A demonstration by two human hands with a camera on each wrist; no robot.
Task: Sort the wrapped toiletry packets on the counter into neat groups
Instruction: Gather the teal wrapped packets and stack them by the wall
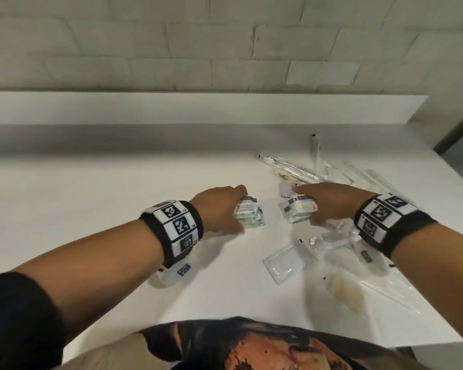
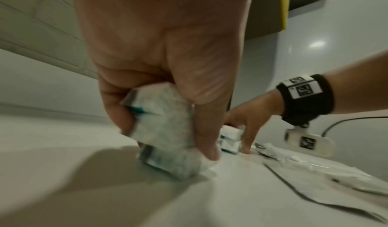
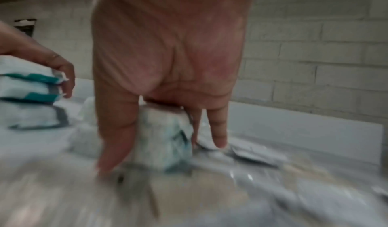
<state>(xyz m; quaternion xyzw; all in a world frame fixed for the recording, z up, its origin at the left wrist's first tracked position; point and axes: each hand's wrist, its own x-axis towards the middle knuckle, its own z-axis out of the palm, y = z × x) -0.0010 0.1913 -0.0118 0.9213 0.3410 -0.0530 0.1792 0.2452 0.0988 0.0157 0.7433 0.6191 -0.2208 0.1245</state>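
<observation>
On the white counter [image 1: 118, 182] my left hand [image 1: 222, 209] grips a small stack of white and teal wrapped packets [image 1: 247, 213], thumb on one side and fingers on the other; the same left stack of packets [image 2: 166, 131] touches the counter in the left wrist view. To its right, my right hand [image 1: 329, 202] grips a second stack of like packets [image 1: 298, 210], thumb and fingers straddling this right stack [image 3: 166, 139]. The two stacks stand apart, a short gap between them.
A loose heap of clear wrapped items [image 1: 332, 236], flat sachets [image 1: 286, 263] and long slim packets [image 1: 289, 166] covers the counter's right part. A raised white ledge [image 1: 198, 108] and brick wall [image 1: 225, 41] stand behind. The counter's right edge [image 1: 460, 177] lies close.
</observation>
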